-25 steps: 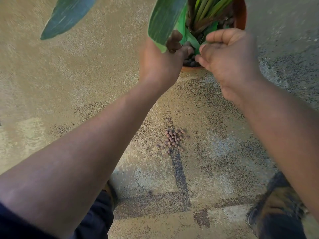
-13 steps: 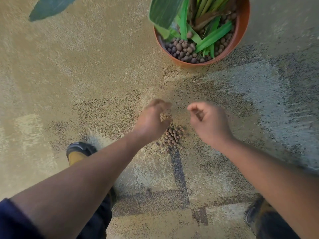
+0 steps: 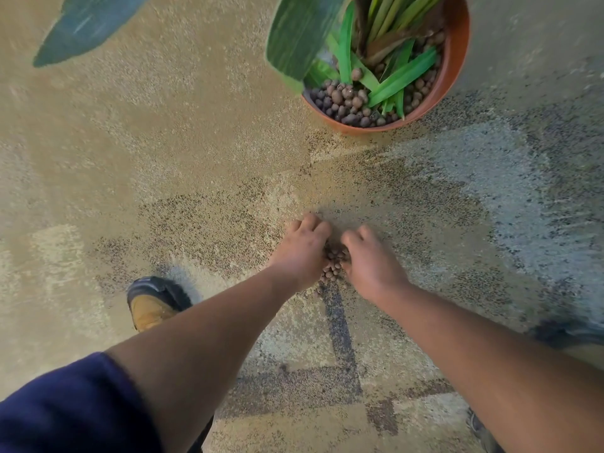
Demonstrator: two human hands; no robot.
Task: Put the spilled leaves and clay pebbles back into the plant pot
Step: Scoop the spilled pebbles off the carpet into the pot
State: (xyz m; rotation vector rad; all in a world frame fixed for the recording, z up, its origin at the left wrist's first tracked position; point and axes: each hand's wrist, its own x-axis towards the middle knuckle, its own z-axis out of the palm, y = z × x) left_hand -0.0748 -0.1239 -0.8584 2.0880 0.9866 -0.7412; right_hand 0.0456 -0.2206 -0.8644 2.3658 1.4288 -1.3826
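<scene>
A terracotta plant pot (image 3: 457,70) stands on the carpet at the top right, holding green leaves (image 3: 402,76) and brown clay pebbles (image 3: 346,99). A small heap of spilled clay pebbles (image 3: 333,264) lies on the carpet below it. My left hand (image 3: 302,250) and my right hand (image 3: 369,259) are cupped on either side of this heap, fingers curled in against the pebbles and touching the floor. Part of the heap is hidden under my fingers.
The floor is patterned beige and grey carpet (image 3: 163,158). A tan shoe (image 3: 150,305) stands at the lower left and another shoe (image 3: 568,331) at the right edge. A large dark green leaf (image 3: 85,24) hangs at the top left.
Both hands left the pot's rim, came down to the spilled heap and closed in on it from both sides. The view pulled back, and the pot is now fully visible.
</scene>
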